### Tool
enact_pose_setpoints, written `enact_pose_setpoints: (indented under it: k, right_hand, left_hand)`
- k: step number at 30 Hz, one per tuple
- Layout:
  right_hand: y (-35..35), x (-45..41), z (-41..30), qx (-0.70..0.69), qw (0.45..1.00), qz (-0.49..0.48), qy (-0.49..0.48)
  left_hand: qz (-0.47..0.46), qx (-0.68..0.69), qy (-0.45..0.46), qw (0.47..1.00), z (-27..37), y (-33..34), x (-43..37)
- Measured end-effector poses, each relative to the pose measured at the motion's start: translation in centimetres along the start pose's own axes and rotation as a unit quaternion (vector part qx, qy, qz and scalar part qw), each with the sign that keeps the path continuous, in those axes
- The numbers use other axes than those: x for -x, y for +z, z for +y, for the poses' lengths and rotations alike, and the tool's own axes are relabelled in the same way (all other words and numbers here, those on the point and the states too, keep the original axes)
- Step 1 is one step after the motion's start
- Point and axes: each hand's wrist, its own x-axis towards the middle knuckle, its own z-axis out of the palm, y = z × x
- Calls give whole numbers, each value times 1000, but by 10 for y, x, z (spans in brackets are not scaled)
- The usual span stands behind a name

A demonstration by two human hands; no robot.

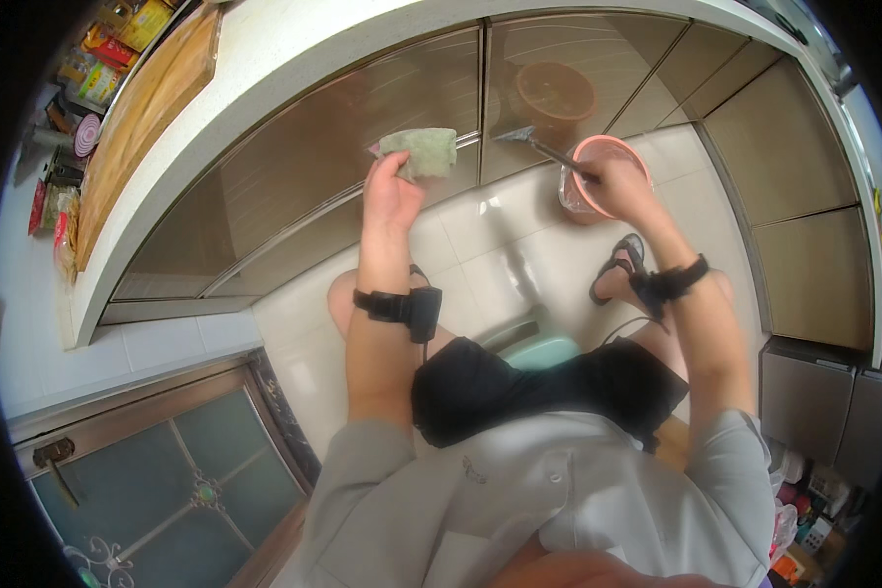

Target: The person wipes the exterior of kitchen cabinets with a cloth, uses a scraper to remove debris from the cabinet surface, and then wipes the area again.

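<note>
My left hand point(395, 191) holds a folded pale green cloth point(420, 151) in front of the glossy brown cabinet doors point(301, 151). In my right hand point(617, 187) is the dark handle of a small tool with a flat, light-coloured head point(518, 134), perhaps a scraper or brush; its exact kind cannot be told. The tool's head points left, near the cabinet door. A pink plastic bin point(584, 209) with a clear liner stands on the floor just behind and below my right hand, and the door above it shows its reflection.
A pale tiled floor point(478, 250) lies below, with a green plastic stool point(544, 353) between my legs. The white countertop edge point(279, 70) curves above the cabinets and carries a wooden board point(154, 125) and food packages point(106, 48). A glass-panelled door point(162, 485) is at lower left.
</note>
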Motion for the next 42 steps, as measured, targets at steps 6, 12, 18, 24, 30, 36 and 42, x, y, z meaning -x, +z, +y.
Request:
enact_pose_setpoints:
  k: [6, 12, 18, 24, 30, 36, 42]
  right_hand:
    - [-16, 26, 8, -117, 992, 52, -7]
    - [-43, 47, -5, -172, 981, 60, 67]
    - [4, 61, 2, -164, 979, 92, 74]
    - [-12, 34, 0, -73, 989, 131, 2]
    - [53, 1, 24, 23, 999, -5, 28]
    - [25, 37, 16, -71, 993, 92, 36]
    - [25, 27, 39, -83, 995, 50, 27]
  left_hand:
    - [17, -6, 8, 1000, 0, -1, 4]
    - [23, -14, 5, 1000, 5, -4, 4]
    - [4, -19, 21, 1000, -2, 0, 1]
    - [17, -58, 47, 997, -1, 14, 10]
    - [17, -156, 109, 982, -20, 17, -8]
    - [36, -194, 108, 974, -29, 13, -12]
    - [60, -238, 105, 964, -42, 16, -21]
